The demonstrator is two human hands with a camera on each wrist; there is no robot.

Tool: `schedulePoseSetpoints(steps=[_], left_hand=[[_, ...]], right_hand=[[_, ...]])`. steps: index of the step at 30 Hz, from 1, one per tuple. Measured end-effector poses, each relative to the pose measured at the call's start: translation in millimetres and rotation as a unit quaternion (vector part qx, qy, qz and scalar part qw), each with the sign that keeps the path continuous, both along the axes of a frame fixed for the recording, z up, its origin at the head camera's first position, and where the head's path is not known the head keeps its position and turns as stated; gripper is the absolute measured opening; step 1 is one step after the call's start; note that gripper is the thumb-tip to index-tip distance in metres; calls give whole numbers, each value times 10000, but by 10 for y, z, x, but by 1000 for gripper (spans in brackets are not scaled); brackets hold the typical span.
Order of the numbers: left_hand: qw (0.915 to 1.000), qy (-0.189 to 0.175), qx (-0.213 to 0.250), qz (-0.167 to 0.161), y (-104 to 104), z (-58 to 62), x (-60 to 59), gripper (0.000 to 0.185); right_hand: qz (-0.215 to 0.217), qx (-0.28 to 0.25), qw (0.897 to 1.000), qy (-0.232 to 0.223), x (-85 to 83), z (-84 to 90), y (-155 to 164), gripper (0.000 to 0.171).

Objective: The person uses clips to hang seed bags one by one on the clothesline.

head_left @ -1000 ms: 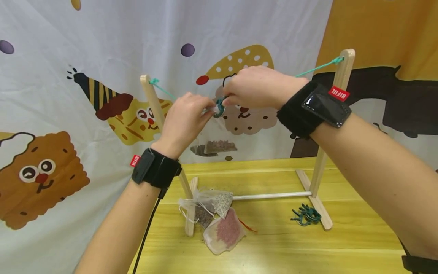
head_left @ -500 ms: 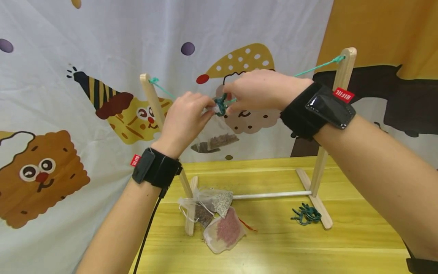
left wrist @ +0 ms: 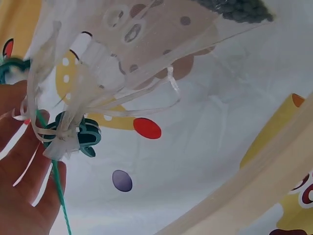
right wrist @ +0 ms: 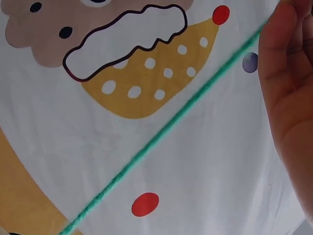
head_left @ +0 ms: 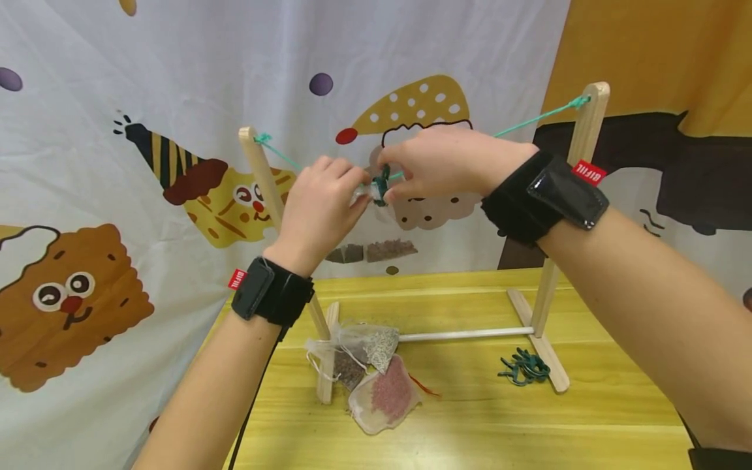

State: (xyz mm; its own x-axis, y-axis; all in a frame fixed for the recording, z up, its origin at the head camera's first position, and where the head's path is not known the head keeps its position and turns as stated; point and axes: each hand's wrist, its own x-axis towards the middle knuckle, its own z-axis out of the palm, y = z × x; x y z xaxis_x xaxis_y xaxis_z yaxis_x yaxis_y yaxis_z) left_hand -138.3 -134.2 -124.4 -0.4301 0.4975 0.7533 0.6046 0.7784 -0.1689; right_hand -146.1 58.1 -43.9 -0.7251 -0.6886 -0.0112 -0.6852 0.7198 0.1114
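Pinching: left hand point(head_left: 320, 209), sheer bag point(head_left: 360, 192) neck.
Right hand point(head_left: 452, 160): finger and thumb parted; can't tell if gripping.
Green clip point(head_left: 382, 186): upright, between hands, left of right fingertips.

Red tags point(head_left: 589, 172) reading “BIFIIL”, right wristband point(head_left: 523, 199), left wristband point(head_left: 282, 294)
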Motion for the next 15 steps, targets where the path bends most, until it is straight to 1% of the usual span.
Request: schedulePoseSetpoints(steps=[3, 9, 12, 15], left_hand=[[10000, 29, -39, -10, 7, -16, -4, 9], [9999, 100, -54, -93, 19, -35, -3, 7], [9999, 88, 16, -143, 17, -50, 7, 9], [9998, 99, 61, -155, 10, -70, 40, 15]], right_hand=[[86, -76, 9999, 41, 7, -44, 22, 47], [-43, -164, 9999, -18, 49, -93, 58, 47], [-61, -238, 9997, 42, 73, -109, 91, 51], [-25, -399, 9991, 133, 107, -137, 145, 57]])
